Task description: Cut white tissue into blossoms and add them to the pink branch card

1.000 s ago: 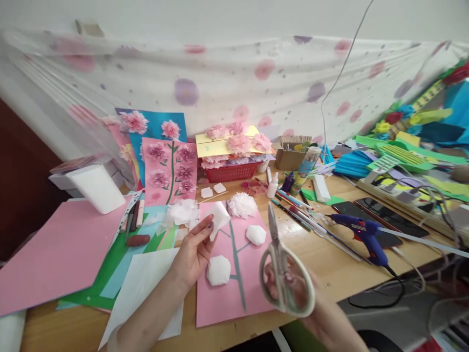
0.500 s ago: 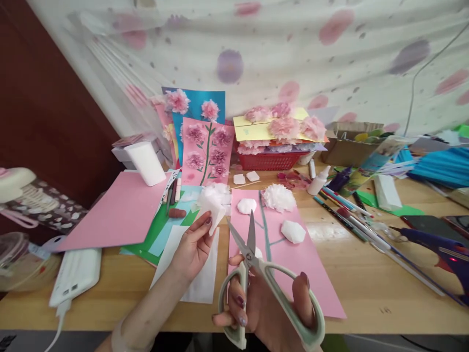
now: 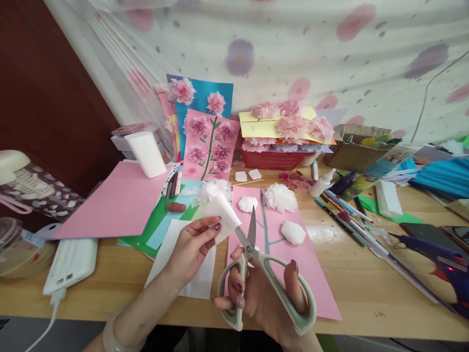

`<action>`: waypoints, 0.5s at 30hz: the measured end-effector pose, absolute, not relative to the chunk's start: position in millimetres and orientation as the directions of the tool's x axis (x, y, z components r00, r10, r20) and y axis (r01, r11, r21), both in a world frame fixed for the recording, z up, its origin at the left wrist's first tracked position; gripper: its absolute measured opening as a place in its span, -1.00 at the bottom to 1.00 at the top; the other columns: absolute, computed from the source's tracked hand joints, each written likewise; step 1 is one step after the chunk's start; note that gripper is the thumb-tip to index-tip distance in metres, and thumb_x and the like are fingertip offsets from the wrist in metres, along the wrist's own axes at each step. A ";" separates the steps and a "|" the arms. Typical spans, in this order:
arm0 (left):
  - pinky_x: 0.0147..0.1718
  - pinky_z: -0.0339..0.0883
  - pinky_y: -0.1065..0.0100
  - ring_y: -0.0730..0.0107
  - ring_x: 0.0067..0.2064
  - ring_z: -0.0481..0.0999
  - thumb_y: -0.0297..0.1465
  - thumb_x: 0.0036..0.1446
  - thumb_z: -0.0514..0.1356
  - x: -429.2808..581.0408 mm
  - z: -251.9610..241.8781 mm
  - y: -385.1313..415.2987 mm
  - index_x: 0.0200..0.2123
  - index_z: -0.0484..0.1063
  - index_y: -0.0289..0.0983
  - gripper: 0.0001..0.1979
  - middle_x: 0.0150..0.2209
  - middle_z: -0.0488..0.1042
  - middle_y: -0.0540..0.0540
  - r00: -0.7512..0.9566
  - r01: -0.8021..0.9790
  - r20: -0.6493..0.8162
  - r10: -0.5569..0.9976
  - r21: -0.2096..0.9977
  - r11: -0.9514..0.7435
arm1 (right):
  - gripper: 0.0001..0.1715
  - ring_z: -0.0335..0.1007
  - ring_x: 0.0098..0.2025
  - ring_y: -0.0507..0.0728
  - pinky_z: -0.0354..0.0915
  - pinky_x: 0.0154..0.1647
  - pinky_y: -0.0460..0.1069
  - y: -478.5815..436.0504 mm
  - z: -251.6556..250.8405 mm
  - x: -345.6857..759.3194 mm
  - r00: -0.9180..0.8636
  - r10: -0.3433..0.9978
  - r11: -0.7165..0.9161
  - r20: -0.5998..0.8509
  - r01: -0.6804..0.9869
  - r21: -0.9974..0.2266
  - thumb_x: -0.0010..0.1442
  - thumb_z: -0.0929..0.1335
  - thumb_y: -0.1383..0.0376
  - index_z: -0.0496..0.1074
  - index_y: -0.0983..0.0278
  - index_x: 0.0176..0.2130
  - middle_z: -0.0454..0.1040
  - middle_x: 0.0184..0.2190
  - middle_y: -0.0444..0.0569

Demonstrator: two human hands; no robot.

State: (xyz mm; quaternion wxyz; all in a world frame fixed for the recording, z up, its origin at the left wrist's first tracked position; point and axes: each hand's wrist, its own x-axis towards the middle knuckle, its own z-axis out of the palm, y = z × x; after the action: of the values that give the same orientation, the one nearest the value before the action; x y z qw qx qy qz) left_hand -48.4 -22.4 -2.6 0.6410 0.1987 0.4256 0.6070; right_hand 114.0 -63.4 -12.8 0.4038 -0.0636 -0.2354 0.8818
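Between thumb and fingers, my left hand (image 3: 194, 247) pinches a folded white tissue paper (image 3: 222, 216). My right hand (image 3: 262, 303) has its fingers through the handles of the scissors (image 3: 250, 247), whose blades stand apart. One blade's tip is at the tissue's right edge, partly behind it. Beneath the scissors lies a pink sheet (image 3: 311, 274) with a painted grey-green stem. On that sheet sit a fluffy white paper flower (image 3: 280, 197) and white folded pads (image 3: 293, 232). Behind my left hand is a heap of white tissue scraps (image 3: 214, 189).
A hot glue gun (image 3: 432, 254), brushes (image 3: 362, 232) and a glue bottle (image 3: 322, 183) lie to the right. Finished flower cards (image 3: 208, 146) and a red basket (image 3: 273, 159) stand at the back. Left are a pink board (image 3: 113, 200) and a white power bank (image 3: 71, 264).
My left hand has turned the tissue flatter and brought it to the scissors. One blade, formerly clear of it, now meets its edge. The view has shifted slightly.
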 end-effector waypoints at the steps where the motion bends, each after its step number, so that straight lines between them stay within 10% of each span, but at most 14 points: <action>1: -0.34 0.46 0.56 0.50 -0.37 0.57 -0.52 -0.30 0.45 -47.3 -1.2 -23.4 -0.45 0.59 -0.30 -0.78 -0.41 0.62 -0.04 -0.081 -0.590 -0.291 0.953 0.785 0.189 | -0.23 0.20 -0.44 0.05 0.28 -0.08 0.20 -63.4 -13.2 113.8 -0.669 0.740 -0.571 0.064 -0.676 -0.467 -0.03 0.29 -0.29 0.39 0.22 -0.10 0.28 -0.42 -0.09; 15: -0.35 0.44 0.50 0.46 -0.35 0.55 -0.44 -0.23 0.44 -42.8 1.1 -30.7 -0.43 0.60 -0.26 -0.82 -0.43 0.61 -0.03 -0.100 -0.371 -0.173 0.980 0.920 0.125 | -0.43 0.15 -0.49 0.03 0.32 -0.36 0.05 -63.8 -19.9 120.5 -0.645 0.762 -0.532 0.062 -0.677 -0.509 0.09 0.29 -0.18 0.31 0.24 -0.21 0.21 -0.50 -0.15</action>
State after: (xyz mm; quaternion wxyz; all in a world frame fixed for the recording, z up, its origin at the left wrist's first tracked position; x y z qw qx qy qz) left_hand -42.8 -30.7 1.1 0.5864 0.3259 0.4673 0.5758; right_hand 120.5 -63.8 -19.9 0.4127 -0.0841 -0.2525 0.8711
